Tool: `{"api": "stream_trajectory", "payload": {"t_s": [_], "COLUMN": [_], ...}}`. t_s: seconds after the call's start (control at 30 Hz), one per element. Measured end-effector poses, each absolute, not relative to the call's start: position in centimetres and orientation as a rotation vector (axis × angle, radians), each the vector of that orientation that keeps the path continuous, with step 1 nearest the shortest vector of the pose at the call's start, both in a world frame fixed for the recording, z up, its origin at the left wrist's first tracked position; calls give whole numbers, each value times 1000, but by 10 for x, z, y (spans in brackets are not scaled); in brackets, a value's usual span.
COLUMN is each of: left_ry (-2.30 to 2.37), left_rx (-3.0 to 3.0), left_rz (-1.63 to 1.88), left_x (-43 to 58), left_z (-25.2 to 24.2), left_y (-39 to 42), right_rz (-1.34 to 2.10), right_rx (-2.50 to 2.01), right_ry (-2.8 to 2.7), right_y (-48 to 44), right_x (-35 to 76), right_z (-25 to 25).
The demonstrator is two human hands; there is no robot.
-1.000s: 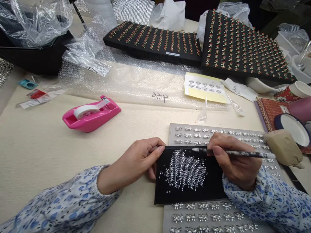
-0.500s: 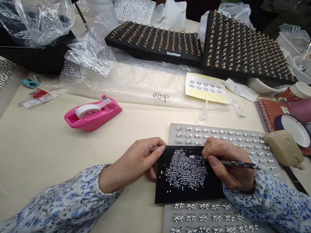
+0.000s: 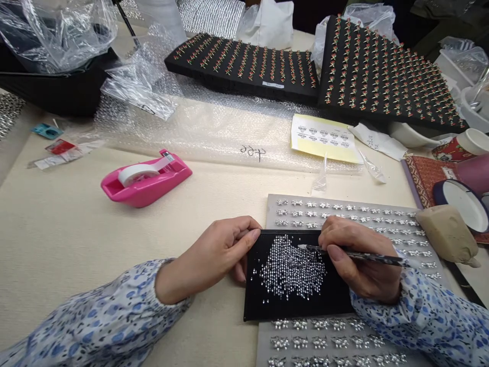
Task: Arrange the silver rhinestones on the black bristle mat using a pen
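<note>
Gripping a pick, the right hand nears heaped rhinestones; the left hand curls on a black tray. Many stones remain; a board beneath holds filled rows.

Blue-patterned white sleeves, a hot-pink tape dispenser, and a black tray under silver rhinestones

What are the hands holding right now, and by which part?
The right hand holds a slim speckled pencil-like tool by its shaft, between thumb and fingers. The left hand grips a black board by its left edge.
</note>
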State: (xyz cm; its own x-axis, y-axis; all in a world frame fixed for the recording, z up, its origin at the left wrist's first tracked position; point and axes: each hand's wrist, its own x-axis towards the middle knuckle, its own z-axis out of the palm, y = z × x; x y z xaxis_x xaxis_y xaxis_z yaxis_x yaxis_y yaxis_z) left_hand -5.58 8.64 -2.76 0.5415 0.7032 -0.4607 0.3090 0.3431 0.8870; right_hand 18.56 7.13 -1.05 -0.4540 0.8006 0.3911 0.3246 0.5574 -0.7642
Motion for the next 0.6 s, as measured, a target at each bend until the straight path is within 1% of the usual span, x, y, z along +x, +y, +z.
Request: {"api": "stream_trajectory", "payload": {"t_s": [0.2, 0.3, 0.43, 0.6], "left_ry": [1019, 1015, 1018, 1020], "left_rx": [1228, 1221, 1222, 1227], "left_rz": [329, 332, 335, 323], "left_x": [-56, -55, -56, -56], "left_z": [-26, -26, -26, -28], "left_y": [86, 86, 86, 86], "right_rz": [802, 715, 583, 521], "right_rx": [-885, -956, -1163, -1199], "right_ry": [-1938, -1831, -1842, -1879], "right_y": [71, 73, 76, 78], "right_x": [186, 188, 188, 188], "right_z": [-11, -12, -14, -16]}}
